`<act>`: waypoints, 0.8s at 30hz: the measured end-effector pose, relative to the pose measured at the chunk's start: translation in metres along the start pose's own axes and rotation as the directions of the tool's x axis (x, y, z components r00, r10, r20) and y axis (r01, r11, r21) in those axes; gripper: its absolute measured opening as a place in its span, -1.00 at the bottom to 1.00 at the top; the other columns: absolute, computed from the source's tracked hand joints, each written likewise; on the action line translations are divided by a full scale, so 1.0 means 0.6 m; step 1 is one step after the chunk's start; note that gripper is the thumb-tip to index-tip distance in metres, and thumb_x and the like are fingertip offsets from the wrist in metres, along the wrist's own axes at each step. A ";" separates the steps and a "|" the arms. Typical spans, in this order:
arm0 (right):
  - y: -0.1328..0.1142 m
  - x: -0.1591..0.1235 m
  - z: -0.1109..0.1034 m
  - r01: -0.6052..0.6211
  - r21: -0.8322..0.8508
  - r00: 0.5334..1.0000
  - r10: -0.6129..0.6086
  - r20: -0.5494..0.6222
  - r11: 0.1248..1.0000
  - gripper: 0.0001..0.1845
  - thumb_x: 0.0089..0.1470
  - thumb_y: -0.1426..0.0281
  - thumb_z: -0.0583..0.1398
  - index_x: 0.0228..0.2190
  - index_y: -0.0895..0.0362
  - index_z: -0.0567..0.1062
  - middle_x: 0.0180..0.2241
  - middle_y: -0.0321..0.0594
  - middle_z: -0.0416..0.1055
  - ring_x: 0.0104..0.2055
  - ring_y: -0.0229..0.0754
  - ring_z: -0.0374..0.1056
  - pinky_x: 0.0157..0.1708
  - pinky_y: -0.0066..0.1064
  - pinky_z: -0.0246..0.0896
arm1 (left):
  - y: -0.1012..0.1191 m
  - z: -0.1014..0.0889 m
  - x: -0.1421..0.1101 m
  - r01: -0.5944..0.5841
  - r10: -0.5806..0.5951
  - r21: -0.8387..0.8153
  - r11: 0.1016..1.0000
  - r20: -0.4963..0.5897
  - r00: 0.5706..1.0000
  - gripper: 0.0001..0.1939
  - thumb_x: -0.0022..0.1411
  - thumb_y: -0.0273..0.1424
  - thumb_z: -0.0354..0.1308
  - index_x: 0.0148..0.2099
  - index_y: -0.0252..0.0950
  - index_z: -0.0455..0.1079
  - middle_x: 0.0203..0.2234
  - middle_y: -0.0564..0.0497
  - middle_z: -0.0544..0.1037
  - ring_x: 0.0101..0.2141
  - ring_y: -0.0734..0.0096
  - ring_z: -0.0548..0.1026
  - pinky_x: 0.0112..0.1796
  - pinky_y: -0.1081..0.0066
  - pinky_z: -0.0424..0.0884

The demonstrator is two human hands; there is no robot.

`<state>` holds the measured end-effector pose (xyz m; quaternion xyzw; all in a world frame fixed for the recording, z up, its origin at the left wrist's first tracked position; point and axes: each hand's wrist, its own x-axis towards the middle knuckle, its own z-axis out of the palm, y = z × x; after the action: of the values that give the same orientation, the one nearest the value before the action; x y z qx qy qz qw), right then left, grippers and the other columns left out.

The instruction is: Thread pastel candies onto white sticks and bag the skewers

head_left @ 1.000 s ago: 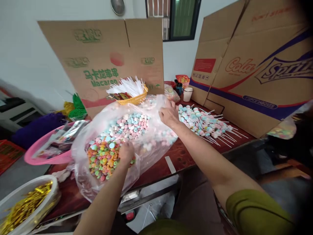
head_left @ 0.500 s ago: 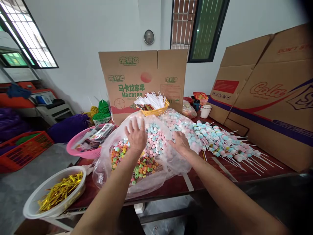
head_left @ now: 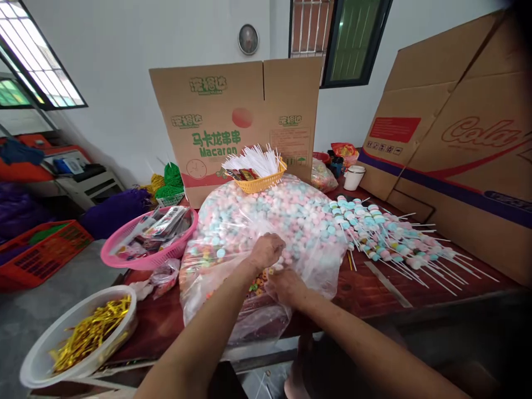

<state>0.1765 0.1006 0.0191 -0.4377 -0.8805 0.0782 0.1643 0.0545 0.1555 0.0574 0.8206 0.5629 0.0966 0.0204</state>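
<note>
Clear bag (head_left: 320, 271) mid-counter (head_left: 351, 302), bulging with pastel sweets (head_left: 291, 216); coloured rings (head_left: 257, 285) show through a gap at its near side. Left hand (head_left: 268, 250) over the gap, fingers narrow, closed on film by the look of it. Right hand (head_left: 286, 285) just nearer and to the right, fingers curled at the film edge; tips hidden, cannot tell if they grip.

Handling, my judgement: film slack and slippery, so best bunched rather than pinched by one layer. Hands kept close, pull low and even; a sharp tug could spill rings or tip the yellow basket (head_left: 261, 184) at the bag's far edge. Skewers (head_left: 386, 233) lie close by on the right; elbow wide of them.
</note>
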 end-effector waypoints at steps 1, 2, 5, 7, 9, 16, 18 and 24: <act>0.000 -0.008 -0.005 0.031 -0.009 0.999 -0.031 0.031 0.999 -0.79 0.04 0.37 0.11 -0.34 0.04 0.55 -0.39 -0.10 0.52 -0.31 -0.06 0.42 -0.27 -0.27 0.28 | 0.006 0.010 0.006 -0.015 0.015 0.020 1.000 0.002 1.000 -0.75 0.18 -0.41 0.03 -0.16 -0.13 0.50 -0.04 0.01 0.49 -0.02 0.31 0.39 -0.04 0.34 0.31; 0.003 -0.014 -0.012 0.066 -0.013 0.995 -0.065 0.075 0.998 -0.75 0.07 0.38 0.07 -0.28 0.02 0.54 -0.32 -0.12 0.53 -0.26 -0.07 0.42 -0.24 -0.28 0.26 | 0.007 0.018 0.009 -0.022 0.022 0.042 0.999 0.008 1.000 -0.76 0.17 -0.38 0.06 -0.13 -0.14 0.48 0.03 -0.03 0.44 0.03 0.24 0.35 -0.01 0.27 0.28; 0.031 -0.033 -0.032 0.116 -0.013 0.974 -0.111 0.198 0.993 -0.69 0.14 0.38 -0.01 -0.22 0.03 0.50 -0.21 -0.15 0.50 -0.17 -0.10 0.38 -0.16 -0.29 0.21 | -0.015 0.023 0.011 -0.014 0.008 0.110 0.994 0.054 0.998 -0.64 0.13 -0.22 0.14 -0.03 -0.18 0.43 0.13 -0.13 0.32 0.13 0.08 0.23 0.07 0.11 0.17; 0.062 -0.048 -0.039 0.114 -0.003 0.956 -0.109 0.272 0.993 -0.71 0.13 0.40 0.00 -0.26 0.11 0.51 -0.23 -0.10 0.49 -0.16 -0.05 0.36 -0.16 -0.24 0.18 | -0.038 0.017 0.013 0.009 -0.022 0.162 0.987 0.077 0.997 -0.57 0.18 -0.18 0.09 0.06 -0.21 0.36 0.18 -0.17 0.25 0.20 0.03 0.12 0.13 0.02 0.03; 0.092 -0.060 -0.041 0.131 0.038 0.932 -0.136 0.336 0.991 -0.76 0.10 0.43 0.04 -0.31 0.16 0.50 -0.23 -0.07 0.47 -0.14 -0.02 0.33 -0.16 -0.21 0.15 | -0.060 0.010 0.020 0.039 -0.063 0.212 0.977 0.107 0.992 -0.54 0.23 -0.17 0.02 0.12 -0.24 0.31 0.23 -0.19 0.15 0.24 0.01 0.00 0.17 0.01 -0.10; 0.100 -0.033 -0.089 0.106 0.064 0.897 -0.123 0.424 0.992 -0.77 0.14 0.46 0.02 -0.31 0.18 0.47 -0.29 -0.07 0.43 -0.21 -0.09 0.32 -0.25 -0.32 0.12 | -0.084 0.001 0.056 0.060 -0.108 0.362 0.930 0.114 0.988 -0.50 0.28 -0.16 -0.06 0.19 -0.25 0.23 0.27 -0.17 0.08 0.25 -0.03 -0.05 0.17 -0.01 -0.18; 0.078 -0.011 -0.093 0.175 0.017 0.937 -0.171 0.305 0.985 -0.76 0.14 0.47 0.01 -0.25 0.17 0.46 -0.25 -0.05 0.42 -0.17 -0.05 0.29 -0.20 -0.26 0.10 | -0.075 -0.005 0.064 0.070 -0.122 0.318 0.946 0.147 0.982 -0.46 0.26 -0.12 -0.04 0.20 -0.28 0.22 0.27 -0.20 0.05 0.25 -0.07 -0.04 0.16 -0.03 -0.14; 0.050 0.017 -0.036 0.315 0.006 0.892 -0.298 0.340 0.949 -0.79 0.11 0.44 0.06 -0.32 0.13 0.50 -0.24 -0.08 0.43 -0.15 0.00 0.28 -0.16 -0.17 0.08 | -0.033 -0.106 0.061 0.132 -0.175 0.189 0.973 0.230 0.957 -0.59 0.26 -0.13 -0.06 -0.02 -0.24 0.41 -0.08 -0.07 0.50 -0.08 0.20 0.43 -0.08 0.27 0.29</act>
<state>0.2007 0.1265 0.0331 -0.2774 -0.9551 0.1033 0.0109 0.0374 0.1920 0.1216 0.7785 0.6245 -0.0563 0.0262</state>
